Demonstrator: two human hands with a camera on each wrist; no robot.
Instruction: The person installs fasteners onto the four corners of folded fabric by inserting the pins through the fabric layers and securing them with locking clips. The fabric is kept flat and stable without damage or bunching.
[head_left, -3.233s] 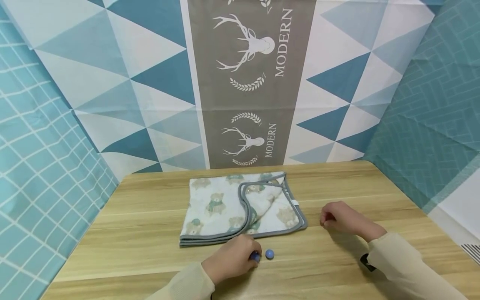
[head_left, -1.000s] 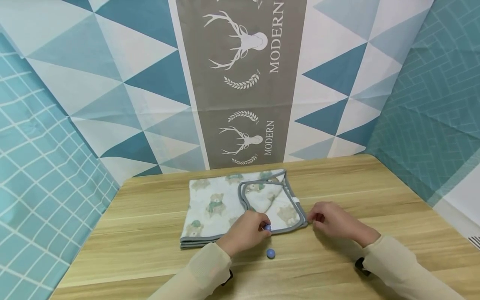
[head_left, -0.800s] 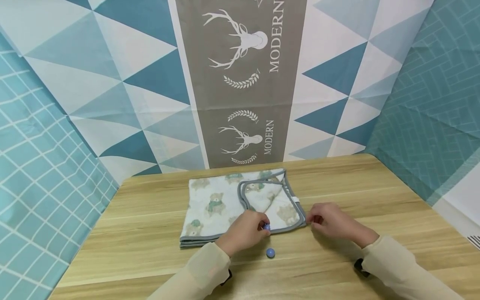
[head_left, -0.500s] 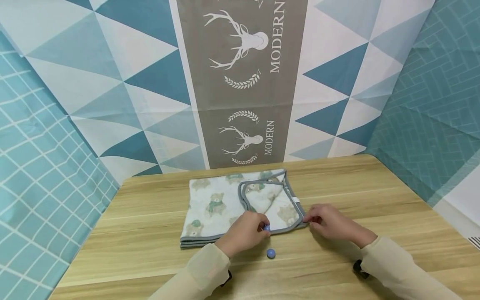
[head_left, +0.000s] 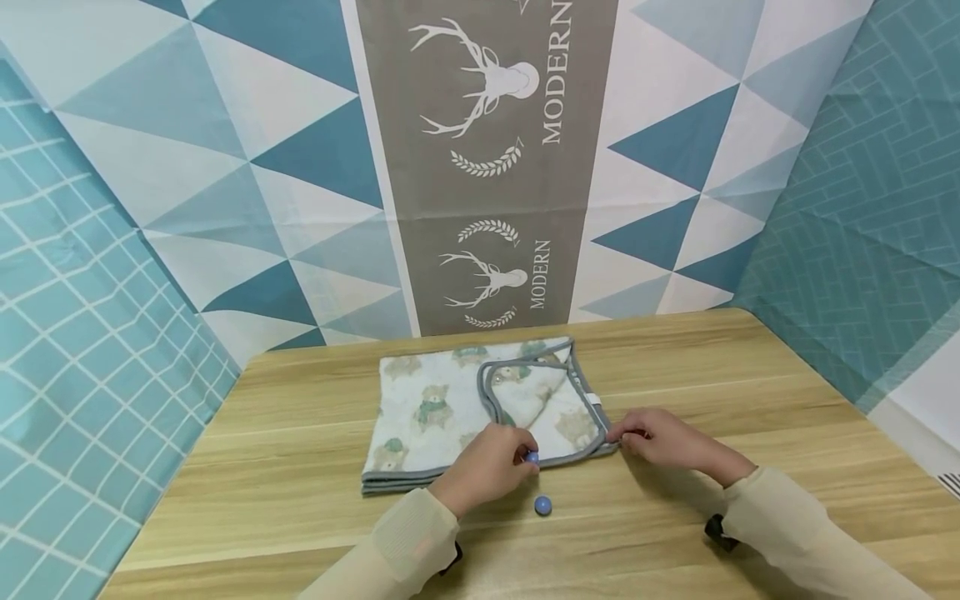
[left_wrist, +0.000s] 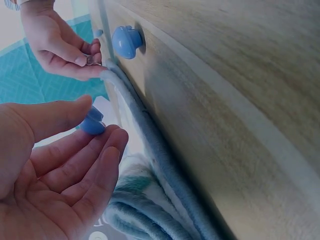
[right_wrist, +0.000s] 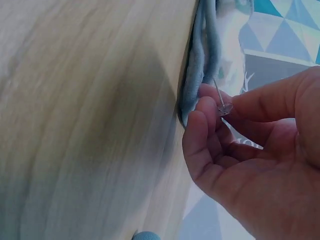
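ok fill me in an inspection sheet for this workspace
surface: wood-grain tabletop, no damage seen
job's things: folded bear-print blanket, grey-edged; held blue piece; loose blue piece on the wood, apart from the blanket; clear-headed pin
clutter: bluish shape cut off by the right wrist view's lower edge, can't identify
hands: left hand pinches one blue piece; right hand pinches the pin at the blanket's corner
cables: nothing seen
surroundings: patterned wall covering behind the table
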